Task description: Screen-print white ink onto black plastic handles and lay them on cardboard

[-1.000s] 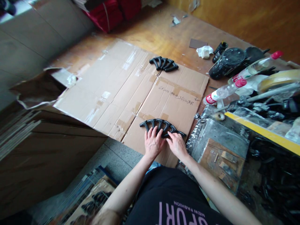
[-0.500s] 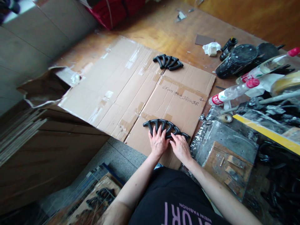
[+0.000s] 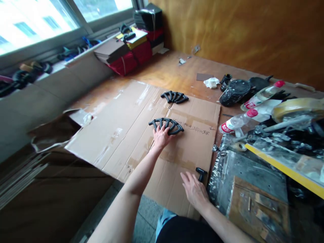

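Observation:
My left hand [image 3: 160, 135] is stretched out over a flattened cardboard sheet [image 3: 121, 121], fingers spread and resting on a fan-shaped cluster of black curved plastic parts [image 3: 167, 125]. A second cluster of the same black parts [image 3: 174, 97] lies farther back on the cardboard. Close to me, my right hand [image 3: 194, 190] lies open near the cardboard's right edge, its fingertips beside a single black part [image 3: 201, 173] that is left there alone.
To the right is a messy bench with a yellow-edged board [image 3: 280, 165], two red-capped bottles [image 3: 240, 121], a tape roll [image 3: 298, 107] and a black pot [image 3: 234, 91]. Stacked cardboard [image 3: 30, 175] fills the left. Boxes [image 3: 126, 54] sit under the window.
My left hand has pushed the cluster of black parts away from me up the cardboard. My right hand stayed near, and one black part now lies apart beside it. The camera tilted up.

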`<act>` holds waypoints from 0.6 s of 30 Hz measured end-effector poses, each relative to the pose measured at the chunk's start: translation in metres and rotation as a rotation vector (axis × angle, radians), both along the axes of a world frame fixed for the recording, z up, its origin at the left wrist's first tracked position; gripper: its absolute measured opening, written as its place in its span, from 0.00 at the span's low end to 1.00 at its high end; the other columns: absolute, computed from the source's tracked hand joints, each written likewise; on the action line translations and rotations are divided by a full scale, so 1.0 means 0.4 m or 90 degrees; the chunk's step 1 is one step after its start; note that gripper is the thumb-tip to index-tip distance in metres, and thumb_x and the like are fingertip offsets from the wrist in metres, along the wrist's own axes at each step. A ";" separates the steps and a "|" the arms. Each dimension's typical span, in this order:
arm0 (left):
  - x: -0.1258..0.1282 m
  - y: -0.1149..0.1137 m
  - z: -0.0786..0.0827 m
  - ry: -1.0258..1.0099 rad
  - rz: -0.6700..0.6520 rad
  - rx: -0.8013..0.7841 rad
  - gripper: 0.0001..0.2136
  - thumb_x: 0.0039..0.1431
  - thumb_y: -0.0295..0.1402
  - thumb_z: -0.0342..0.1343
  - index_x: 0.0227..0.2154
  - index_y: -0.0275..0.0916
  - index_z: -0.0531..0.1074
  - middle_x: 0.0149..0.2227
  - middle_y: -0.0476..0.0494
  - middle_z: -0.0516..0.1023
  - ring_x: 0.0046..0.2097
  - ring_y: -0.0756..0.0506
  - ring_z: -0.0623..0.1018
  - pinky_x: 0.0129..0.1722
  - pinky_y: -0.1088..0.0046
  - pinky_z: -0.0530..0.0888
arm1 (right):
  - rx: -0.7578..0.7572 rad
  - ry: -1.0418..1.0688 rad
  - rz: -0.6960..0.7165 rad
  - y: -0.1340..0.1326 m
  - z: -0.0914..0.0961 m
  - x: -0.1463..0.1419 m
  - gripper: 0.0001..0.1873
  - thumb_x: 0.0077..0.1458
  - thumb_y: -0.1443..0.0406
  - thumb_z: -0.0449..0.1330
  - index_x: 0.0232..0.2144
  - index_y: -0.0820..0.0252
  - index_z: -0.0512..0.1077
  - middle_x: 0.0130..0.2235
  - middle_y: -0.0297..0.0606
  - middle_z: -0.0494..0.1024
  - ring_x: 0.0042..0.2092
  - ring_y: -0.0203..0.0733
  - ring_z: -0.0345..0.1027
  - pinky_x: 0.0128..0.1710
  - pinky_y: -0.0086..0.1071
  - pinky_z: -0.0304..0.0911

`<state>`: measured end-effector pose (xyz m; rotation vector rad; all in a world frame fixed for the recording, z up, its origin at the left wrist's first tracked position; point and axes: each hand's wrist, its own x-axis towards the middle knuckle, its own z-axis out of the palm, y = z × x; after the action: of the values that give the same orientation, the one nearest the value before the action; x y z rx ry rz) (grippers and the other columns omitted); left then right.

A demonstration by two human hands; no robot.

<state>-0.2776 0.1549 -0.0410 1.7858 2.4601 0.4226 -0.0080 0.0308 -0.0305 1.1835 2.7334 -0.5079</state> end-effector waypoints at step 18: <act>0.012 0.122 -0.055 -0.042 0.045 0.053 0.33 0.59 0.55 0.41 0.65 0.51 0.49 0.71 0.46 0.41 0.70 0.36 0.45 0.65 0.44 0.47 | -0.052 0.058 -0.031 0.018 0.030 -0.044 0.11 0.47 0.65 0.63 0.37 0.53 0.74 0.43 0.41 0.79 0.41 0.48 0.72 0.29 0.36 0.68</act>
<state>-0.2728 0.2038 -0.0630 1.6890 2.5006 0.5891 -0.0256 0.0378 -0.0185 1.2394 2.7346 -0.6893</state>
